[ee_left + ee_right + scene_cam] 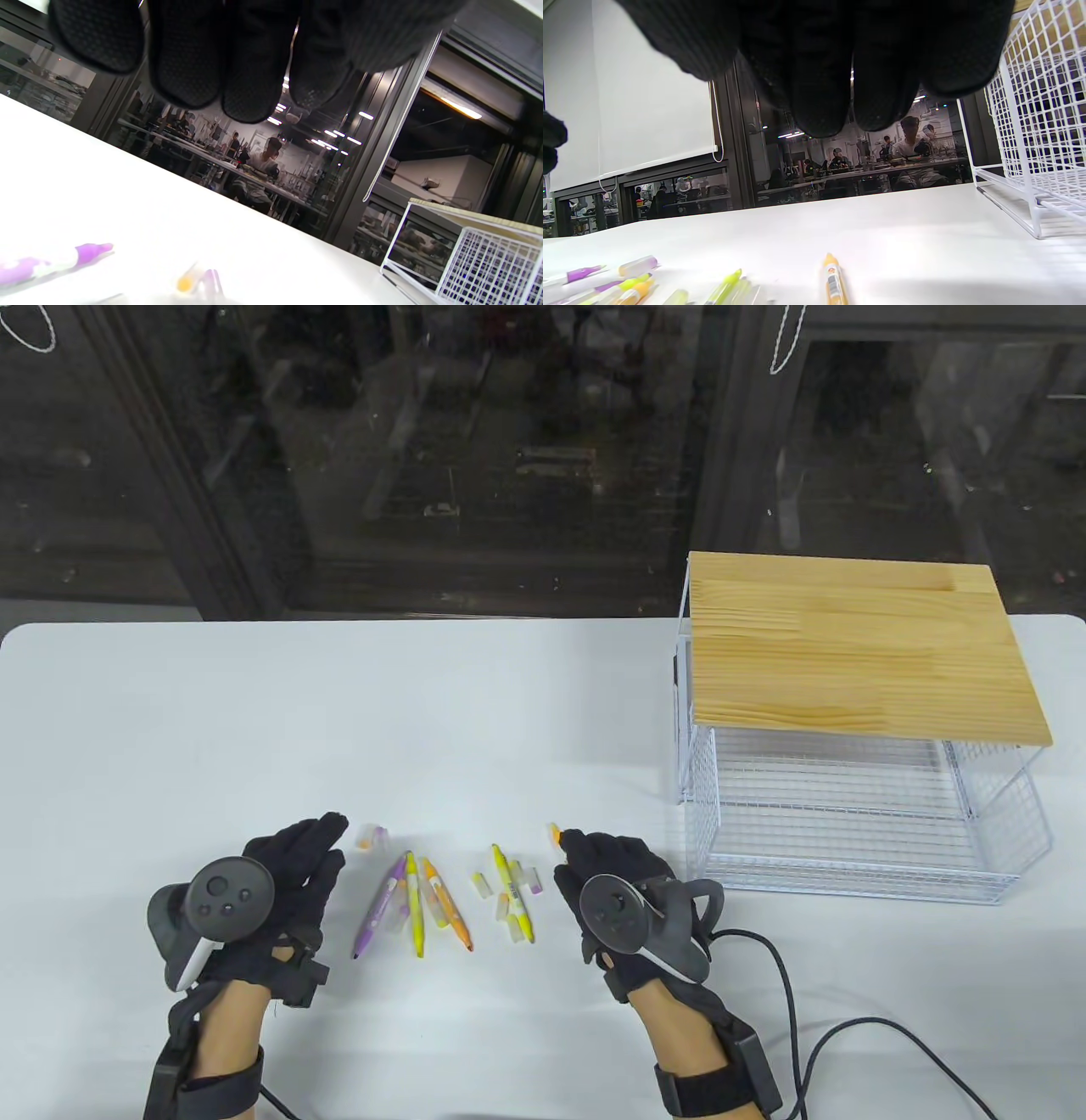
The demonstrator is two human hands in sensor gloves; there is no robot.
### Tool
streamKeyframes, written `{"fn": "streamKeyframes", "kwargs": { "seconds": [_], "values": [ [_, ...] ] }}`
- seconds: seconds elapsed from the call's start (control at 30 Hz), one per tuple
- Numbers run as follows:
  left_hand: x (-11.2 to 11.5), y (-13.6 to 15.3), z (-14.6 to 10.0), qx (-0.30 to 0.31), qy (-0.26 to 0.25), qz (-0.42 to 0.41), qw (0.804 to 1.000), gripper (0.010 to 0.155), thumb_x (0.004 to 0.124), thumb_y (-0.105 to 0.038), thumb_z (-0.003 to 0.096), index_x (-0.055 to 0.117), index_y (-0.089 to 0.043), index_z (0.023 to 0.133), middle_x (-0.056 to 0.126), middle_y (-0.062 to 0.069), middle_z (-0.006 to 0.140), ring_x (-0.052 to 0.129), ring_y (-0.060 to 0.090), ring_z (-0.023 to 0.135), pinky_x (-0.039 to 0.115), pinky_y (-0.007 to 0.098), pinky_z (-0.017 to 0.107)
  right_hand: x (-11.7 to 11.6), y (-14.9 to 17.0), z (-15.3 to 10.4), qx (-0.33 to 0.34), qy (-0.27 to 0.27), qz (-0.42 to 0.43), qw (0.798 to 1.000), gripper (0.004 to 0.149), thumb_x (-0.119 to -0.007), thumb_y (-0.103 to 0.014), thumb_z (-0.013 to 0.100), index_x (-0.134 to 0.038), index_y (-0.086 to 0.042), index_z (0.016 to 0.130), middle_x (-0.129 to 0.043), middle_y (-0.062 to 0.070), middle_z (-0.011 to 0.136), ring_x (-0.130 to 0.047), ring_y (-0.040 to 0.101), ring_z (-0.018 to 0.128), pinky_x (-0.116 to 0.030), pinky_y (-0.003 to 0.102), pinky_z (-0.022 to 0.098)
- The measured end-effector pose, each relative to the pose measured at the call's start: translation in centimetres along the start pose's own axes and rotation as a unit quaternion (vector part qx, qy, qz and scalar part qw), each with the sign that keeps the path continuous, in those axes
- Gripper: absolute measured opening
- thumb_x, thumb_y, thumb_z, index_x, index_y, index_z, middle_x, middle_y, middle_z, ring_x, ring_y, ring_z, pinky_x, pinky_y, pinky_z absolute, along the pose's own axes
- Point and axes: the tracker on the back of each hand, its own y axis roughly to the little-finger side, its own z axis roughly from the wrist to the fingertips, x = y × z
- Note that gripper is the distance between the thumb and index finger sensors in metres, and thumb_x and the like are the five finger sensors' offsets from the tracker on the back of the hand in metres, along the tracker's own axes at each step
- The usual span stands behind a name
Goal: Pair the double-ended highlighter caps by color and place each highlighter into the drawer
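Note:
Uncapped highlighters lie between my hands: a purple one, a yellow one, an orange one and another yellow one. Loose caps sit by my left fingertips, and more caps lie around the right yellow highlighter. An orange highlighter lies under my right hand, with only its tip showing from above. My left hand hovers with straight fingers and holds nothing. The right hand's fingers hang relaxed and hold nothing.
A white wire drawer unit with a wooden top stands at the right, its drawer pulled out toward me. It also shows in the right wrist view as a drawer frame. A black cable trails from my right wrist.

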Motion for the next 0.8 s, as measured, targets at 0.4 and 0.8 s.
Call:
{"fn": "streamKeyframes", "kwargs": {
  "seconds": [0.4, 0.8],
  "values": [
    [2.7, 4.8, 1.9, -0.135, 0.082, 0.09, 0.983, 0.054, 0.084, -0.039, 0.0395, 0.086, -0.032, 0.093, 0.093, 0.004, 0.092, 0.088, 0.037, 0.073, 0.078, 0.058, 0.05, -0.3, 0.3, 0.1, -0.005, -0.028, 0.007, 1.0, 0.05, -0.077, -0.047, 0.046, -0.085, -0.024, 0.09, -0.095, 0.005, 0.084, -0.094, 0.038, 0.071, -0.079, 0.053, 0.05],
    [5.3, 6.8, 2.4, -0.242, 0.132, 0.19, 0.942, 0.056, 0.089, -0.042, 0.0372, 0.085, -0.029, 0.091, 0.089, 0.006, 0.092, 0.085, 0.036, 0.074, 0.079, 0.055, 0.048, -0.4, 0.2, 0.0, -0.008, -0.043, 0.007, 0.999, 0.05, -0.077, -0.047, 0.046, -0.085, -0.024, 0.09, -0.095, 0.006, 0.085, -0.093, 0.038, 0.071, -0.079, 0.054, 0.05]
  ]
}}
